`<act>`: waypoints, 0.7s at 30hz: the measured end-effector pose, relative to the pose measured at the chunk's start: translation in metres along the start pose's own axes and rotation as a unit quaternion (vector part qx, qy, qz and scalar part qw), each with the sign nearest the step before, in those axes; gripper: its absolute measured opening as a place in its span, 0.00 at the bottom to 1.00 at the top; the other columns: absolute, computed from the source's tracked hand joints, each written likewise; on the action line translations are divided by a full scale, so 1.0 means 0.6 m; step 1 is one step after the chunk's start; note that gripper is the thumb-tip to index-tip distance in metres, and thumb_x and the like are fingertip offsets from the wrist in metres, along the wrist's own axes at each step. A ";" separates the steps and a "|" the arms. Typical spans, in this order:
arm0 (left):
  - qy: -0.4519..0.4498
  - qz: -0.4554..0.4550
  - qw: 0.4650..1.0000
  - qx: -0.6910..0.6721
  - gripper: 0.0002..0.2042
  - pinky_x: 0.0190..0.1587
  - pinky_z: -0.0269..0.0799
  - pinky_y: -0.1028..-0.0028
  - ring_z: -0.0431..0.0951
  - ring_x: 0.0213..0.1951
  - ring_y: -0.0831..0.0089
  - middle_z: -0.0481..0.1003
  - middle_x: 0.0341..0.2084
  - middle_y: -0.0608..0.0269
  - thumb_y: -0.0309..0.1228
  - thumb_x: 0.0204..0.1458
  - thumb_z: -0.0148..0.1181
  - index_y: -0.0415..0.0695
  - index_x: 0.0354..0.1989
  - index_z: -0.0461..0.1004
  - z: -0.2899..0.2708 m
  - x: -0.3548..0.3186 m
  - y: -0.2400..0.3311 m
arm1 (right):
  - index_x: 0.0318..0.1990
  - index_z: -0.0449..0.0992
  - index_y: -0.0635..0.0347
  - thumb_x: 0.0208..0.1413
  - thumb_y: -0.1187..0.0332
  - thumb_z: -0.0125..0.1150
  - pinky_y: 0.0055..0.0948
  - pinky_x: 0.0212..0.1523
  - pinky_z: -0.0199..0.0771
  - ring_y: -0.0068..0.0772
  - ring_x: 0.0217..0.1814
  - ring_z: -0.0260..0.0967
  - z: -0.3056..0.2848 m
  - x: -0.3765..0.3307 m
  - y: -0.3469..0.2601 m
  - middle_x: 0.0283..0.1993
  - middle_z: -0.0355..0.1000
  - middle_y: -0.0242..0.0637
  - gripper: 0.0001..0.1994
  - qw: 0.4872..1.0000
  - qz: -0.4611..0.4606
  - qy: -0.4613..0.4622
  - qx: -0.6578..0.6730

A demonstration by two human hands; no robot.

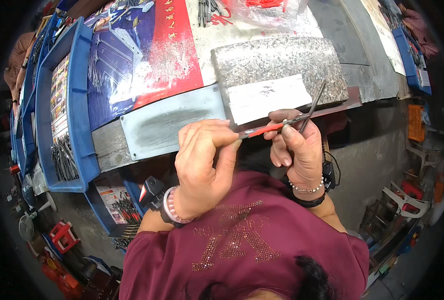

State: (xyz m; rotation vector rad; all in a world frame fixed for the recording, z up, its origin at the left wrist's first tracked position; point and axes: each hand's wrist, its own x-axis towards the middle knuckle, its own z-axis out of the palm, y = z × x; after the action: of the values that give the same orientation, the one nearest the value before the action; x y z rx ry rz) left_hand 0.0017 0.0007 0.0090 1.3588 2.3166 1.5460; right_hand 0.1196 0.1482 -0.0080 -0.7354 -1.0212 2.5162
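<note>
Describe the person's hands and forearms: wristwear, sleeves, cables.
Left hand: pale pink beaded bracelet, black boxy wrist device with red-and-white marking. Right hand: silvery beaded bracelet, black wristband, thin black cable. Forearms bare below maroon fabric sleeves. No gloves.

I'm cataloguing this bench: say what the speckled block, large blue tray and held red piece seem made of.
Speckled block: probably granite, matte; grey mottling. Large blue tray: likely plastic, faint sheen; uniform colour. Held red piece: perhaps plastic or painted metal, smooth-looking; colour fits either.
</note>
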 end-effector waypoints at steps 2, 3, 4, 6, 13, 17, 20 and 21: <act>-0.009 0.015 1.000 0.014 0.07 0.45 0.71 0.68 0.78 0.40 0.60 0.76 0.31 0.55 0.15 0.47 0.62 0.37 0.32 0.72 -0.001 -0.001 0.000 | 0.44 0.71 0.67 0.58 0.73 0.61 0.18 0.16 0.60 0.17 0.14 0.59 0.001 -0.001 0.005 0.31 0.77 0.43 0.10 1.000 0.004 0.020 -0.002; -0.012 0.023 1.000 0.016 0.07 0.45 0.71 0.68 0.78 0.39 0.60 0.76 0.31 0.55 0.15 0.47 0.62 0.37 0.32 0.72 0.000 -0.001 0.000 | 0.43 0.72 0.66 0.58 0.73 0.61 0.18 0.16 0.60 0.17 0.14 0.59 0.001 -0.001 0.007 0.31 0.77 0.43 0.09 1.000 -0.003 0.020 -0.002; -0.013 0.024 1.000 0.016 0.07 0.45 0.71 0.68 0.78 0.39 0.60 0.76 0.31 0.55 0.15 0.47 0.62 0.37 0.32 0.72 0.001 -0.002 0.000 | 0.43 0.72 0.66 0.58 0.73 0.60 0.18 0.16 0.61 0.17 0.14 0.59 0.002 -0.002 0.008 0.30 0.77 0.43 0.08 1.000 -0.007 0.019 -0.002; -0.008 0.018 1.000 0.012 0.08 0.44 0.69 0.67 0.78 0.38 0.60 0.75 0.29 0.56 0.16 0.44 0.63 0.38 0.31 0.73 0.004 -0.004 0.000 | 0.41 0.72 0.67 0.59 0.72 0.59 0.19 0.16 0.61 0.17 0.14 0.59 0.004 -0.004 0.010 0.29 0.76 0.43 0.07 1.000 -0.019 0.019 -0.015; 0.001 -0.008 1.000 -0.022 0.08 0.41 0.67 0.67 0.78 0.36 0.59 0.74 0.26 0.58 0.16 0.41 0.63 0.40 0.30 0.73 0.009 -0.012 -0.003 | 0.38 0.74 0.68 0.65 0.64 0.49 0.19 0.16 0.62 0.18 0.14 0.59 0.003 0.000 0.010 0.28 0.76 0.44 0.14 0.999 -0.039 0.011 -0.029; -0.028 -0.070 0.993 -0.086 0.06 0.37 0.69 0.68 0.78 0.33 0.60 0.74 0.25 0.57 0.17 0.44 0.61 0.39 0.30 0.73 0.005 -0.014 -0.003 | 0.37 0.74 0.68 0.65 0.63 0.48 0.19 0.16 0.63 0.18 0.15 0.60 0.000 0.004 0.012 0.27 0.75 0.44 0.15 0.999 -0.032 0.006 -0.012; -0.066 -0.150 0.974 -0.155 0.05 0.36 0.71 0.73 0.78 0.32 0.67 0.75 0.26 0.58 0.18 0.49 0.59 0.36 0.34 0.74 -0.003 -0.015 0.000 | 0.37 0.74 0.68 0.65 0.63 0.48 0.20 0.16 0.63 0.19 0.14 0.60 -0.001 0.006 0.013 0.27 0.75 0.45 0.15 0.999 -0.031 0.009 -0.022; -0.087 -0.192 0.958 -0.195 0.05 0.38 0.70 0.75 0.77 0.34 0.71 0.75 0.29 0.59 0.18 0.52 0.57 0.35 0.37 0.73 -0.005 -0.016 0.002 | 0.37 0.74 0.68 0.65 0.63 0.48 0.20 0.16 0.63 0.19 0.14 0.60 -0.001 0.006 0.014 0.27 0.75 0.45 0.15 0.999 -0.031 0.009 -0.025</act>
State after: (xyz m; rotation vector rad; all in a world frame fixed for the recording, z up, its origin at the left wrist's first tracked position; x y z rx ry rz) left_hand 0.0068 -0.0081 0.0074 0.8510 1.8916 1.5687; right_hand 0.1162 0.1444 -0.0153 -0.7289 -1.0878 2.4344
